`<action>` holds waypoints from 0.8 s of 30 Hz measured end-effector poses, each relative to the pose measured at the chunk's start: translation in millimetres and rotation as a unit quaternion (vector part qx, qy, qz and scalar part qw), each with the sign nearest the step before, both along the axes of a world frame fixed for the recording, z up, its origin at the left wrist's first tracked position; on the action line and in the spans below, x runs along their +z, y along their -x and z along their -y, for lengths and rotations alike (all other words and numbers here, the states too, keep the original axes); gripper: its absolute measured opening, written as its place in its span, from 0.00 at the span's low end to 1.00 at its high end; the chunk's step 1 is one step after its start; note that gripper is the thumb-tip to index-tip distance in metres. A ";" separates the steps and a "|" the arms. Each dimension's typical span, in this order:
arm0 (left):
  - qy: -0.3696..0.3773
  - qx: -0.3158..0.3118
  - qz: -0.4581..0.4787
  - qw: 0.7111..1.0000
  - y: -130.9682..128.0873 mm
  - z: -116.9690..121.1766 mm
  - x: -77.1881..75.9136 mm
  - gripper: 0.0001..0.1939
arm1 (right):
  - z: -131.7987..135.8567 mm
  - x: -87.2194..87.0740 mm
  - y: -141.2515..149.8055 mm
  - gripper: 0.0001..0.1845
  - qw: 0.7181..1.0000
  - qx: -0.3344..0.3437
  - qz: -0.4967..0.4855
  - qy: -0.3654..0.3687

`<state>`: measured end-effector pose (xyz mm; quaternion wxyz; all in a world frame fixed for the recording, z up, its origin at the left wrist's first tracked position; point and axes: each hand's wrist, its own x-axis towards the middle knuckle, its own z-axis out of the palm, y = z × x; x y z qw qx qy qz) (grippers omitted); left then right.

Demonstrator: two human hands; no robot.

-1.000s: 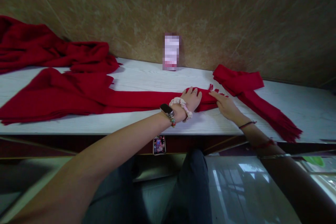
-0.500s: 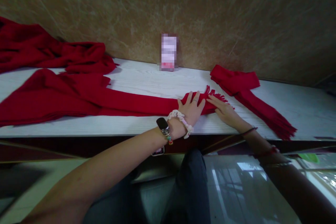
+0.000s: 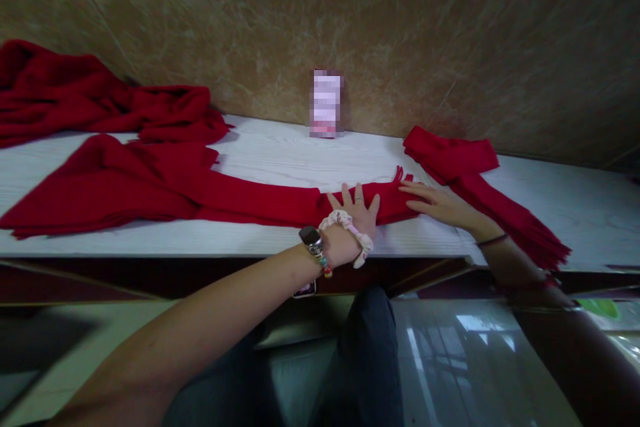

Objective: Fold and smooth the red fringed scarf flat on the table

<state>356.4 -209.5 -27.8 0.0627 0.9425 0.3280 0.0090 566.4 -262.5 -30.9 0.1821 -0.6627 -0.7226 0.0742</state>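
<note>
A long red scarf (image 3: 260, 203) lies along the white tabletop, folded into a narrow strip at its right part and bunched wide at the left. My left hand (image 3: 356, 212) rests on the strip, fingers spread, with a ring, a scrunchie and a watch on that arm. My right hand (image 3: 443, 205) is stretched flat over the strip's fringed right end, hiding most of the fringe. Close by on the right lies another red scarf (image 3: 480, 183), bent over on itself, its fringe pointing toward the front edge.
A crumpled red cloth (image 3: 100, 97) is heaped at the back left against the brown marbled wall (image 3: 350, 13). A blurred-out upright object (image 3: 327, 103) leans on the wall at the middle. The white tabletop (image 3: 280, 153) has its front edge close to my knees.
My right hand has slid a little to the right and now covers more of the fringe. My left hand has shifted slightly left and toward me along the scarf.
</note>
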 end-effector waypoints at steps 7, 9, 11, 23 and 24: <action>-0.001 0.001 0.005 1.000 -11.2 -8.4 -1.3 0.25 | -36.1 -10.4 -1.2 0.25 0.963 -0.176 -0.203 -0.028; -0.003 -0.009 0.003 1.000 -10.1 -18.3 -3.4 0.24 | -35.0 -8.1 -0.1 0.28 0.945 -0.151 -0.282 -0.068; 0.000 -0.024 0.003 1.000 -6.7 -25.7 -4.5 0.24 | -33.8 -5.2 0.5 0.30 0.928 -0.120 -0.333 -0.119; -0.072 -0.018 0.082 0.994 -16.1 -20.5 -15.0 0.32 | -52.5 -19.6 -5.8 0.25 0.983 -0.096 -0.121 -0.102; -0.078 -0.029 0.083 0.993 -19.6 -21.6 -14.7 0.30 | -52.1 -17.9 -5.3 0.26 0.986 -0.087 -0.097 -0.105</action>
